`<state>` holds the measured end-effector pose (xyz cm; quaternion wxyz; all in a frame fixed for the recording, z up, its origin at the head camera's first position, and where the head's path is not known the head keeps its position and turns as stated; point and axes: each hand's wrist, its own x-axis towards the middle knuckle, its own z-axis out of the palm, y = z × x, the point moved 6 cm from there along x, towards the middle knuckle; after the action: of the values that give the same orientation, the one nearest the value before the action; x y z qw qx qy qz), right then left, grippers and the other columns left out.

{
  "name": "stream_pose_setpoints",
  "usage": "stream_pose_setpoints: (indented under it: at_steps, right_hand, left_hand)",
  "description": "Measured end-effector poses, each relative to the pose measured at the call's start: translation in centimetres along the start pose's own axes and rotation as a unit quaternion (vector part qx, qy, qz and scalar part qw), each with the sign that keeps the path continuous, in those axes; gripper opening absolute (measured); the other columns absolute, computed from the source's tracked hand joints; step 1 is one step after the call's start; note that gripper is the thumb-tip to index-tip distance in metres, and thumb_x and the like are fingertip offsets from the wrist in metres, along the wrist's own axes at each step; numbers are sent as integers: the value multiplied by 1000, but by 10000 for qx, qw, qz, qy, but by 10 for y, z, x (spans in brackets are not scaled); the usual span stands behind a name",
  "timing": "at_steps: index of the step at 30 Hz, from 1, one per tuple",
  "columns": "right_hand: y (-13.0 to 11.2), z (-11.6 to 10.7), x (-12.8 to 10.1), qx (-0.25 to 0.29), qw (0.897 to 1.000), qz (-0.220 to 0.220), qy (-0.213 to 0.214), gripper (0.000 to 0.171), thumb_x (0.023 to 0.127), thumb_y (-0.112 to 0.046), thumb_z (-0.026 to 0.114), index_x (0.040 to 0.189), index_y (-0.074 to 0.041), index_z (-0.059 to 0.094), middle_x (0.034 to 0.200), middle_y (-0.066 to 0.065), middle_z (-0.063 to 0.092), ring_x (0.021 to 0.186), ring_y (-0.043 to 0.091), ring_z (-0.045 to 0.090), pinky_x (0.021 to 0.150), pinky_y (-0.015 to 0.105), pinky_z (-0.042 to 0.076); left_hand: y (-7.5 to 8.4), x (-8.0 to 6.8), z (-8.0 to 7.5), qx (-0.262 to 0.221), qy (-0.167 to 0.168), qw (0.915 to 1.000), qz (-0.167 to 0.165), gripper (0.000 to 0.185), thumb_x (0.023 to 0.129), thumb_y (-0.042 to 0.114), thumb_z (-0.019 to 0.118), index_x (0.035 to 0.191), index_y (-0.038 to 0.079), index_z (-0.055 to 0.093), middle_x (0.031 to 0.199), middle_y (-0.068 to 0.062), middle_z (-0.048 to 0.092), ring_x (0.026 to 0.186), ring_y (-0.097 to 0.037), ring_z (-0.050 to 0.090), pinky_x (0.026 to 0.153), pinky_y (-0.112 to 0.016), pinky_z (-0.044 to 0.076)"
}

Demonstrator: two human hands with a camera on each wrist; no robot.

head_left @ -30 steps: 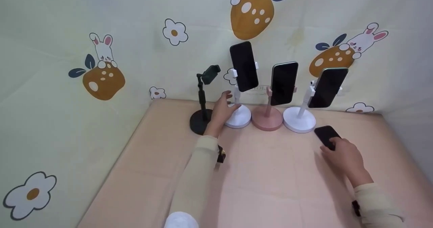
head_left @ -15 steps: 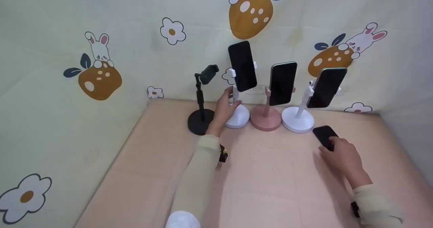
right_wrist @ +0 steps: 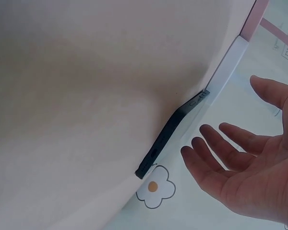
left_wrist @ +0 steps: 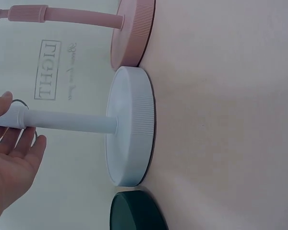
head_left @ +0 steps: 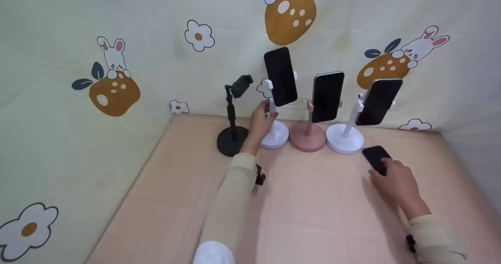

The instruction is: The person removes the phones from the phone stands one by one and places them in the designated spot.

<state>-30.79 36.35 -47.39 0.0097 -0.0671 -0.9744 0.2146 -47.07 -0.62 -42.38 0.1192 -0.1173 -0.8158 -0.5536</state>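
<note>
My left hand [head_left: 261,125] is at the pole of a white phone stand [head_left: 276,136], its thumb and fingers on either side of the collar [left_wrist: 12,116] in the left wrist view. That stand holds a black-screened phone [head_left: 281,76] upright in its clamp. My right hand [head_left: 400,181] hovers with loosely bent fingers over another black phone [head_left: 376,158] lying flat on the table. In the right wrist view a gap separates the fingers from that phone [right_wrist: 170,132].
A black stand [head_left: 233,140] with a bare clamp is left of the held one. To its right are a pink stand [head_left: 307,138] and a second white stand [head_left: 345,139], each carrying a phone. A patterned cloth wall [head_left: 235,60] rises directly behind the table [head_left: 305,213].
My left hand has moved in slightly and its fingers have come together on the white stand's pole. The right hand stays over the lying phone. The stands have not moved.
</note>
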Motion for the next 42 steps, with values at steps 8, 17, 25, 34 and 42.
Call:
stream_pose_setpoints:
  at_steps: [8,17,25,34,42]
  right_hand:
    - [2,0,-2,-46,9998,-103,139,79,96,-50,58,140,13,41,133,44,46,118,61,45,97,69,41]
    - [1,0,-2,-21,9999,-73,143,84,96,-56,55,141,13,41,136,43,44,121,61,43,100,69,38]
    - [5,-1,-6,43,9999,62,98,86,96,-57,55,142,13,39,137,43,43,123,60,42,102,69,38]
    - [3,-2,-9,56,9999,91,99,85,96,-57,55,144,12,39,139,43,42,124,60,42,102,69,38]
    - [-5,-4,-12,56,9997,-135,198,83,96,-55,55,142,12,41,137,43,44,122,61,43,99,69,39]
  left_hand:
    - [-4,1,-7,-162,631,9979,-3,30,97,8,62,126,0,63,124,-18,68,114,-30,67,101,-37,52]
    - [1,-3,-11,-238,662,9974,127,27,96,10,64,122,2,66,121,-16,70,110,-28,68,100,-36,52]
    - [7,-11,-12,-113,736,9971,128,28,95,12,66,121,3,67,118,-15,72,108,-28,69,98,-37,54]
    - [14,-26,-20,-143,776,9969,61,27,95,14,67,120,5,67,117,-14,72,106,-27,70,96,-36,55]
    - [20,-40,-26,-174,668,9974,191,25,95,14,66,119,5,67,115,-13,72,106,-25,69,96,-34,55]
